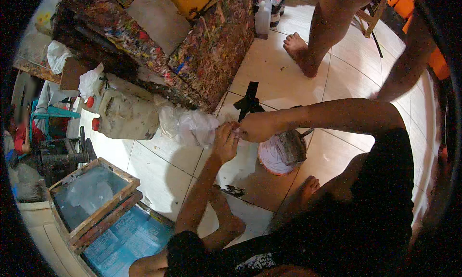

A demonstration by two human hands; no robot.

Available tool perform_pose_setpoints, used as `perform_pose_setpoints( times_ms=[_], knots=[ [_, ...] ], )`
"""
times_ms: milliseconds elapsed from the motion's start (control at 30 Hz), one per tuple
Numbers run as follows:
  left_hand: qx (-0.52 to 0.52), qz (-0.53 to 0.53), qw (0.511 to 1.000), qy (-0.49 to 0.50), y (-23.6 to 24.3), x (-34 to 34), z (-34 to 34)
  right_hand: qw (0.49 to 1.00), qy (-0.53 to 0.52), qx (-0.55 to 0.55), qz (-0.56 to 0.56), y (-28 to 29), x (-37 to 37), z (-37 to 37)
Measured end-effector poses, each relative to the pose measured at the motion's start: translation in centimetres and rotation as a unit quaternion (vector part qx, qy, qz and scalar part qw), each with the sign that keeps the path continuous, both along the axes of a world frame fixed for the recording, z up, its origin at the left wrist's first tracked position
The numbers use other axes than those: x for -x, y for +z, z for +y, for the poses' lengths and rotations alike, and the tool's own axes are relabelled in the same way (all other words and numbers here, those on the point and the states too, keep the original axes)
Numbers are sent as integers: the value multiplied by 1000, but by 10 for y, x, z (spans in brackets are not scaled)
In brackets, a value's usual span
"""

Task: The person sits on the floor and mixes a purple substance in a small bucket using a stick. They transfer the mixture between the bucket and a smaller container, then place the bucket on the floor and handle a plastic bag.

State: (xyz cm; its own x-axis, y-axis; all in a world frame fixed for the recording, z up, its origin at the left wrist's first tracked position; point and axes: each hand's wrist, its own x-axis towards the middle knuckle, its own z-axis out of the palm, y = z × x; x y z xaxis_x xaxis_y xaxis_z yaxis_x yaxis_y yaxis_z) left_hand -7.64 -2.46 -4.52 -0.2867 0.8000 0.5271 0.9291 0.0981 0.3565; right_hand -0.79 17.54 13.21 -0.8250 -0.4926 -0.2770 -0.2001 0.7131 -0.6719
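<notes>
My left hand (226, 141) and my right hand (260, 126) meet near the middle of the view, fingertips pinched together. Against my left fingers lies a crumpled, translucent white plastic bag (196, 126), and the left hand grips its near end. What the right fingertips pinch is hidden behind the knuckles. Under my right wrist stands a round tub (269, 156) with an orange rim and pale pinkish contents. A worn grey-brown slab (292, 149) rests across it. Just beyond my right hand is a black cross-shaped piece (249, 101) on the tiles.
A paint-spattered block-like stand (211, 50) rises at the back. A dirty jerrycan (126, 111) with a red cap sits left of the bag. Wood-framed mesh screens (134, 181) are at the lower left, over blue sheets (127, 238). Another person's bare foot (303, 54) stands at the far right.
</notes>
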Motion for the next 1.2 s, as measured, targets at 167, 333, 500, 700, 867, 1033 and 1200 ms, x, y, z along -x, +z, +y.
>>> perform_pose_setpoints(
  times_ms=[167,333,500,700,867,1033,1200],
  knots=[
    [140,-99,979,-111,146,37,-1,996,48,-57,42,61,8,22],
    [127,68,971,-190,309,50,-2,917,71,-202,335,193,-30,19],
    [89,131,972,-176,471,14,-18,618,94,-164,763,270,-25,43],
    [4,41,990,-132,532,-16,6,536,-97,118,830,231,77,24],
    [47,2,996,-80,488,2,63,429,-490,423,631,151,73,-90],
    [89,-2,992,-84,400,36,44,581,-573,393,424,116,24,-144],
    [82,-27,991,-104,282,63,18,839,-478,91,243,79,-15,-84]
  ],
)
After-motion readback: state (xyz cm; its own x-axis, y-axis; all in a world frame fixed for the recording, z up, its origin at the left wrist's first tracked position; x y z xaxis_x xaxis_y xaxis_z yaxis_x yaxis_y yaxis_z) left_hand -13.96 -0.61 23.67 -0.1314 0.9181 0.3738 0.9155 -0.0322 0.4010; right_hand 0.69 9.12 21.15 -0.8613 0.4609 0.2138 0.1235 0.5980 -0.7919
